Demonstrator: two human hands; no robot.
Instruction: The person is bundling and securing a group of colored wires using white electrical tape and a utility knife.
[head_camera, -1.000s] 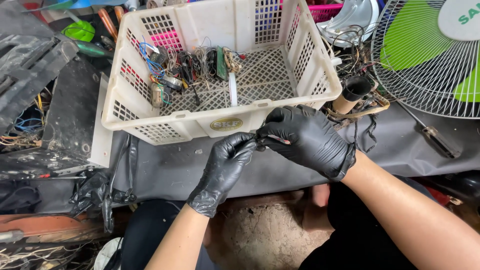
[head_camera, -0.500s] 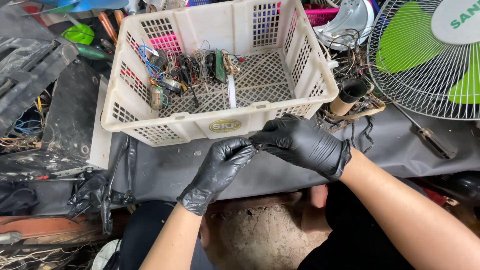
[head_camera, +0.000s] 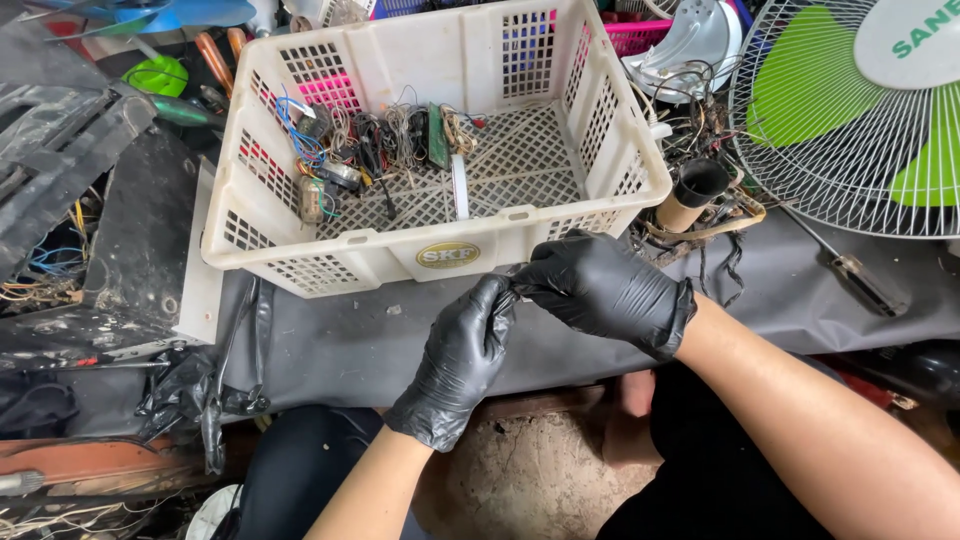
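Both gloved hands have drifted a touch right at frame centre: left hand (head_camera: 462, 358) and right hand (head_camera: 606, 290) meet fingertip to fingertip, grips pinched on something too small to identify. It sits just below the white crate (head_camera: 440, 262), over the grey counter (head_camera: 340, 345).

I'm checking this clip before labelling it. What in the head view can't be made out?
- Whatever sits between the left hand and right hand: the black-gloved fingertips meet and cover it.
- Small parts in the white basket: a wire tangle, too small to tell apart.
- The fan: cut off by the right and top edges.
- The dark pile at the left: mostly shadowed.
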